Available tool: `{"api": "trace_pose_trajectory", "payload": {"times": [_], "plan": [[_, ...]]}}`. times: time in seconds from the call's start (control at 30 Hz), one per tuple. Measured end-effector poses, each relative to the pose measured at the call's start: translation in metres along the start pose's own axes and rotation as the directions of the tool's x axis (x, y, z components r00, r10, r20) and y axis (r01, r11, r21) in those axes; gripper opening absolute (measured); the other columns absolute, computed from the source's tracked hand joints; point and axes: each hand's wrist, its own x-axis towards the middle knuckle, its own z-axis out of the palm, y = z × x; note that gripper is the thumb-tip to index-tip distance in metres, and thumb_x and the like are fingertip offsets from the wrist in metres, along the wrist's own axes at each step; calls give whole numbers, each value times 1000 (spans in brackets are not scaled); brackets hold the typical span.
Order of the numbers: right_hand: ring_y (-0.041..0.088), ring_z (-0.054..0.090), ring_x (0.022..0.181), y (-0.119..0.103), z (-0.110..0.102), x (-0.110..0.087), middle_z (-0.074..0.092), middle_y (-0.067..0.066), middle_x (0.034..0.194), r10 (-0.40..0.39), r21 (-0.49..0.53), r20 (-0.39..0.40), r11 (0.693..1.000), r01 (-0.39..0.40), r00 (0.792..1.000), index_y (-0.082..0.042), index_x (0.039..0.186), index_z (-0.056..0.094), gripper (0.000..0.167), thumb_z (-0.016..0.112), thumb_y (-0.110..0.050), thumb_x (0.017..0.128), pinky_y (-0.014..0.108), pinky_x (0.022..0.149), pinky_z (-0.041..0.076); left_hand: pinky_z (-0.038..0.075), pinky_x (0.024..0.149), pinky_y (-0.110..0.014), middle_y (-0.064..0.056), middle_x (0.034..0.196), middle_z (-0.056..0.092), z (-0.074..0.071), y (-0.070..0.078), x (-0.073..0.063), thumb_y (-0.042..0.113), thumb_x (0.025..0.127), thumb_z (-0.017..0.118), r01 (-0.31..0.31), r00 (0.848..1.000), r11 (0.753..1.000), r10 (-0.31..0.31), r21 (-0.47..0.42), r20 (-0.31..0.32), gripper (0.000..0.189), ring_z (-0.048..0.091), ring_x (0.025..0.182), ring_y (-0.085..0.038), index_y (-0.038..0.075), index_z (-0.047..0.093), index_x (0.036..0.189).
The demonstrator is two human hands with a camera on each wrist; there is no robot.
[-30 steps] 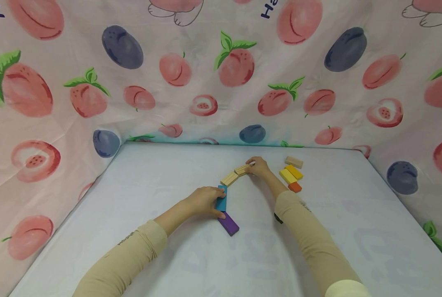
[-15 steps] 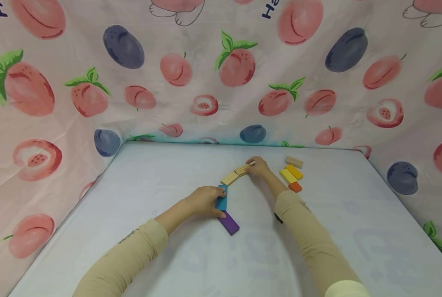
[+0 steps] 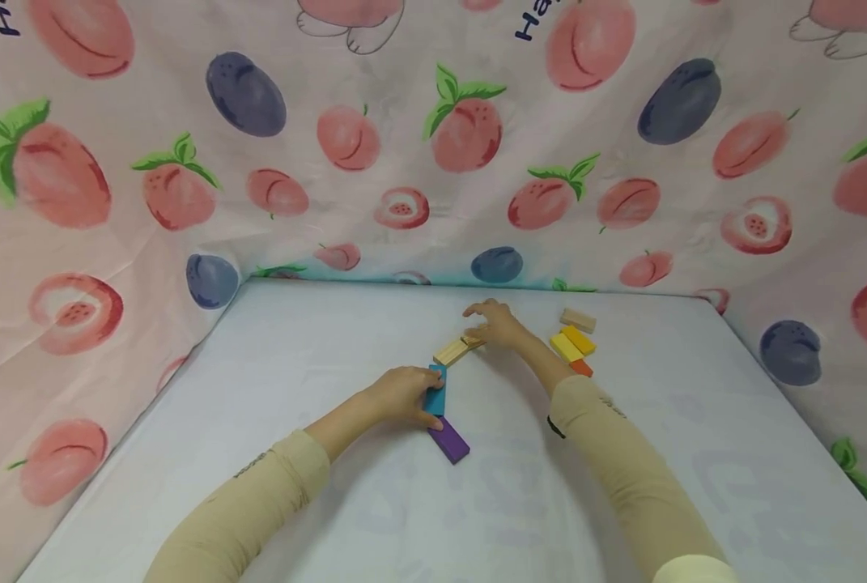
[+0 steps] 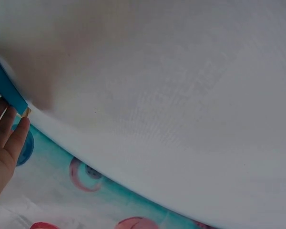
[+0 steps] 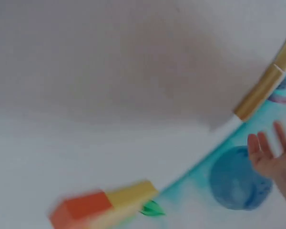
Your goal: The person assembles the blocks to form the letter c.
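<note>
In the head view my left hand (image 3: pixel 402 394) grips a blue block (image 3: pixel 436 400) flat on the white table, fingers at its far end and thumb near its close end. A purple block (image 3: pixel 451 442) lies at an angle against the blue block's near end. Beyond the blue one, a plain wooden block (image 3: pixel 449 353) and a second wooden block (image 3: pixel 470 342) carry the curved row up to the right. Over the second wooden block, partly hiding it, is my right hand (image 3: pixel 499 326) with fingers spread. The right wrist view shows the right hand's fingers (image 5: pixel 263 144) apart from the wooden blocks (image 5: pixel 259 98).
Right of my right hand lie a loose wooden block (image 3: pixel 578 320), two yellow blocks (image 3: pixel 567 347) and an orange block (image 3: pixel 581 368). A dark block (image 3: pixel 555 427) peeks from under the right sleeve. A fruit-printed cloth (image 3: pixel 418 146) walls the table's back and sides.
My right hand has let go of the second wooden block; its fingers have spread and lifted slightly up and left. The left hand and the blue block stay in place.
</note>
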Motion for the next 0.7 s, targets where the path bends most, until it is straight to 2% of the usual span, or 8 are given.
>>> {"api": "trace_pose_trajectory", "payload": {"times": [0.1,0.2,0.33,0.57,0.7], "plan": [[46,42,120,-20,-2,-4,48,23,132,-119,-174,129,975,140,985,-7,124,58,44,68,-28,87,63,96,38,41,107,-39,-10,139,51,1,-1,-1,50,74,74,8,1000,1000,-8,5,6,70,47,130,-27,6,59,127],[43,43,121,-28,1,-3,50,18,134,-123,-266,199,948,174,972,-10,124,60,47,72,-29,83,62,97,37,41,107,-39,-10,139,51,1,0,-1,50,74,74,1,1000,1000,-1,0,-4,70,48,130,-27,6,59,127],[42,43,124,-31,4,-1,51,17,135,-147,-358,229,906,223,962,-12,122,63,43,75,-21,81,61,98,37,41,107,-39,-10,139,51,1,1,0,51,75,74,-3,1000,1000,3,0,-7,70,48,130,-27,6,59,127],[34,48,123,-34,12,0,56,13,131,-291,-487,262,784,386,920,-15,115,67,30,68,-11,86,54,98,41,41,107,-38,-9,139,52,1,1,0,51,74,74,15,1000,1000,-15,14,2,70,48,130,-26,6,60,126],[29,52,119,-35,16,1,62,9,124,-337,-522,258,740,424,905,-14,112,68,26,65,-9,87,51,96,43,42,106,-38,-10,139,52,2,0,1,52,74,74,7,1000,1000,-7,13,1,70,48,130,-26,7,59,126]]}}
